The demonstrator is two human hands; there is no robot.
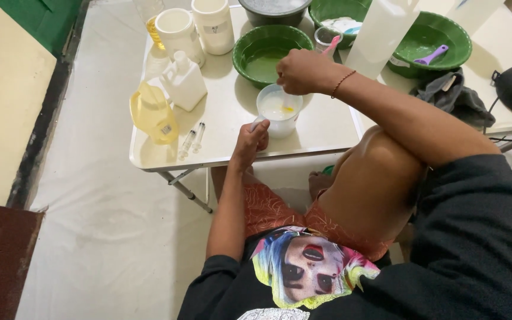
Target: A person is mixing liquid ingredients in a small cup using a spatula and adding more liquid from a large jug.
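Observation:
A small white cup [278, 112] with pale liquid and a yellow spot stands near the front edge of a low white folding table [226, 118]. My left hand [250, 144] grips the cup's near side at its handle. My right hand [303, 72] hovers over the cup's rim, fingers pinched on a thin stick or spoon that dips into the liquid; the tool is mostly hidden by the fingers. A green bowl [266, 47] with greenish liquid sits just behind the cup.
Two syringes [191, 140] lie at the front left beside a yellow jug [152, 112] and a white canister [184, 81]. White tubs [179, 29], more green bowls [431, 35], a purple spoon [431, 55], a grey cloth [451, 95] and a tall clear bottle [380, 32] crowd the back.

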